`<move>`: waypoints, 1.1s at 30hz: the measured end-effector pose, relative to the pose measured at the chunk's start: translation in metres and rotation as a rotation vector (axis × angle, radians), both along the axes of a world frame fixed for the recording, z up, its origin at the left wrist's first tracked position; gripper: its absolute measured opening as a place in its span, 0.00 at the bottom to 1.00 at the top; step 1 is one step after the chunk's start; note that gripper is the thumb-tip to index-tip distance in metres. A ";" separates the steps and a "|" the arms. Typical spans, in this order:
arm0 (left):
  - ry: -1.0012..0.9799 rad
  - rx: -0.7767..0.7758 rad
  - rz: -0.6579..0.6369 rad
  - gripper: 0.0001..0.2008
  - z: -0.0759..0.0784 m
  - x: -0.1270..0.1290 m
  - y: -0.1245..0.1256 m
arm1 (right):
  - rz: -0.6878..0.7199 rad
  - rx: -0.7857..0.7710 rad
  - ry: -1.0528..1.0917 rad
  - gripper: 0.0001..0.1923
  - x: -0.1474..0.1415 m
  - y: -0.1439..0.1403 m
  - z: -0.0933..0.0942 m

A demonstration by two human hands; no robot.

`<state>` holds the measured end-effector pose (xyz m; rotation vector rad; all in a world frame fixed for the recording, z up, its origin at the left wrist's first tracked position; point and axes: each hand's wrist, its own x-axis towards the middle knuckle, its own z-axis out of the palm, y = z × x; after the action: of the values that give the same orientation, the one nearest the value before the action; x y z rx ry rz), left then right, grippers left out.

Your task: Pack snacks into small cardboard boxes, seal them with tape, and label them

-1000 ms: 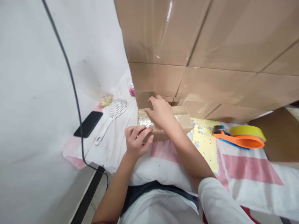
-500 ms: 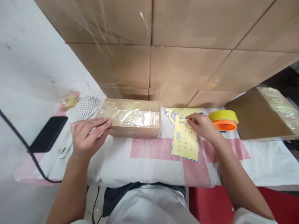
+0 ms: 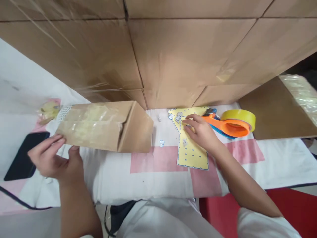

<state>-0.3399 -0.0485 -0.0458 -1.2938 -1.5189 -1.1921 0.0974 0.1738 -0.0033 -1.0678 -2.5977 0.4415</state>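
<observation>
A long cardboard box (image 3: 94, 125) with clear tape across its top lies on the left of the table, tilted, its right end face turned toward me. My left hand (image 3: 55, 158) grips its near left edge, fingertips at the top and thumb against the near side. Over the yellow sheets (image 3: 193, 155) with blue dots and scalloped borders, my right hand (image 3: 200, 130) has its fingers apart at the upper end of the front sheet. Small printed pieces (image 3: 178, 118) lie by its fingertips. Another small piece (image 3: 161, 143) rests on the cloth between box and sheets.
Stacked cartons (image 3: 185, 53) form a wall at the back. An orange tape dispenser (image 3: 235, 127) and a yellow tape roll (image 3: 241, 117) sit to the right, before an open carton (image 3: 274, 112). A phone (image 3: 24, 155) and a cable (image 3: 19, 200) are on the left.
The box has been tilted and shifted left by my left hand, uncovering small pieces on the cloth. My right hand has moved slightly left over the yellow sheet, and the view has turned.
</observation>
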 end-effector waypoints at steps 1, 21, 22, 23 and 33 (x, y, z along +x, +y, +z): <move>-0.042 0.023 0.017 0.16 0.000 -0.001 0.001 | 0.020 -0.018 0.018 0.16 -0.002 0.002 0.002; -0.119 0.035 -0.006 0.14 0.000 0.006 0.005 | -0.026 -0.130 0.119 0.12 -0.063 0.030 -0.003; -0.117 0.029 -0.021 0.13 0.000 0.007 0.005 | -0.049 -0.271 0.244 0.11 -0.064 0.030 -0.002; -0.113 0.023 -0.033 0.13 0.000 0.008 0.005 | -0.068 -0.424 0.361 0.10 -0.065 0.029 0.000; -0.112 0.042 -0.059 0.18 0.003 0.012 0.006 | -0.078 -1.160 0.898 0.17 -0.077 0.006 0.015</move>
<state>-0.3278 -0.0422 -0.0424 -1.2707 -1.5353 -1.3472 0.0209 0.1793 0.0117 -0.8631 -1.3743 1.9723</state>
